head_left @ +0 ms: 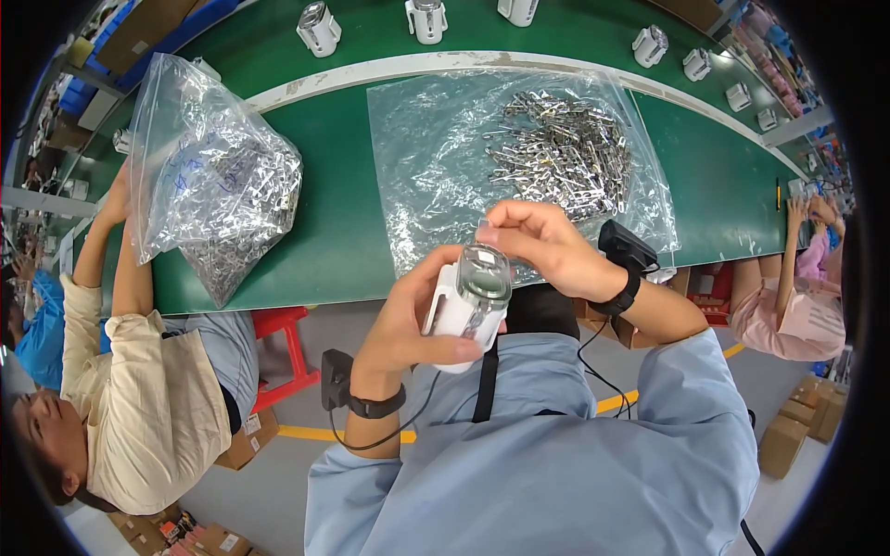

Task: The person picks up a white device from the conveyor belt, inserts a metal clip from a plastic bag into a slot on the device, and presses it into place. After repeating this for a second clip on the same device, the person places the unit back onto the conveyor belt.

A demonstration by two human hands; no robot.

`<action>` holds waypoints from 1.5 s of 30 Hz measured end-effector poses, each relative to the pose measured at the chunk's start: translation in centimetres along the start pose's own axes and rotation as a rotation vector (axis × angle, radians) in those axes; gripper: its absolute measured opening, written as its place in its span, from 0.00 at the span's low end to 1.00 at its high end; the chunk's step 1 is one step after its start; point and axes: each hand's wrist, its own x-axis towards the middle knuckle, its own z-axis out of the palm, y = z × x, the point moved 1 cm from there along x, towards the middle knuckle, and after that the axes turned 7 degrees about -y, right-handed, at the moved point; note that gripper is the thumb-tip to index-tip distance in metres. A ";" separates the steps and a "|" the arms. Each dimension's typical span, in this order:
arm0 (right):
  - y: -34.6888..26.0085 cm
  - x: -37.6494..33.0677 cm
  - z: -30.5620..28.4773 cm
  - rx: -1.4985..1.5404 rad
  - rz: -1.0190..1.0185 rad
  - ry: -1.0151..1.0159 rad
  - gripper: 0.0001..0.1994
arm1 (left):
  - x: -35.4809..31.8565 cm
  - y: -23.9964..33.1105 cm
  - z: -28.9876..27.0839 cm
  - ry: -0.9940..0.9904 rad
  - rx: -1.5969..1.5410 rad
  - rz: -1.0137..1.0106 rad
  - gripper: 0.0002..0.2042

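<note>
My left hand (408, 315) is wrapped around a white lantern-like device (456, 315) with a clear, rounded top, held tilted in front of my body. Just above that top, my right hand (547, 243) has its thumb and index finger pinched together. A tiny piece seems to sit between those fingertips, too small to make out. Beyond my hands, a heap of small metal clips (565, 153) lies on a flat clear plastic sheet or bag (426, 139) spread on the green table (338, 204).
A clear bag full of similar metal pieces (236, 185) stands at the left, by a co-worker's arms (116, 241). More white devices (426, 20) line the green surface behind a pale curved rail (371, 72). Another person (793, 306) sits far right. A red stool (283, 357) is at lower left.
</note>
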 end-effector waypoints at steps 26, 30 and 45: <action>-0.7 2.1 2.7 -0.771 -0.304 0.103 0.10 | 2.9 0.1 0.0 0.703 0.331 0.241 0.17; -0.1 1.8 1.5 -1.078 -0.367 0.026 0.12 | 2.0 0.1 -0.9 0.520 0.137 0.147 0.19; 3.8 -0.5 8.4 0.101 -0.271 0.238 0.29 | 1.2 -1.3 1.8 0.607 0.150 0.522 0.27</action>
